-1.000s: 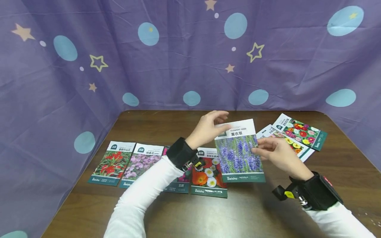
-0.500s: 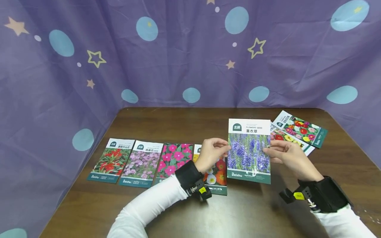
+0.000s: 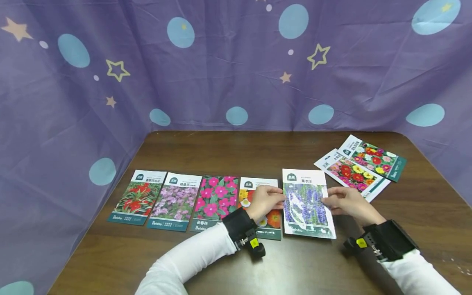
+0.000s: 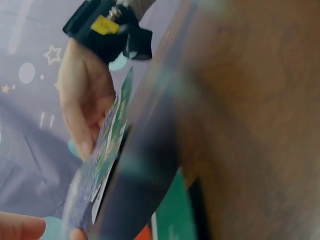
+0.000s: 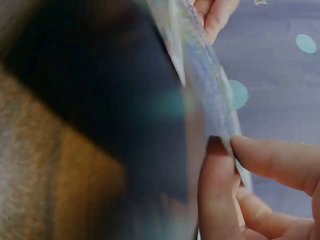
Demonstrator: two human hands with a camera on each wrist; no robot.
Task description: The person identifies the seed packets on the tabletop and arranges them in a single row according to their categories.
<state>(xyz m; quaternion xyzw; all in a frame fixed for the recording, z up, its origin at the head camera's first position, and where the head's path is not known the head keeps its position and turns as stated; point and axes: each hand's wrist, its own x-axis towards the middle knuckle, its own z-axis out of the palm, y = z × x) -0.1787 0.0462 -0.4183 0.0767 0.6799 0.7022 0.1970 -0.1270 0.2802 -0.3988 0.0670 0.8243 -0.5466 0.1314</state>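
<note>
A flower seed packet with a picture of purple-blue spikes is held by its two side edges, its lower end raised toward me. My left hand pinches the left edge, and my right hand pinches the right one. The right wrist view shows the thumb and a finger on either side of the packet's edge. Just left of it lies a seed packet with orange and white flowers, partly hidden by my left hand.
Left of that, in a row on the wooden table, lie packets with magenta flowers, pink flowers and red flowers. Two overlapping packets, one with mixed flowers on top of another, lie at the back right. A purple curtain hangs behind.
My left hand has come down from the packet's top to its left edge. The purple-flower packet has shifted right, then been lowered toward the table between both hands.
</note>
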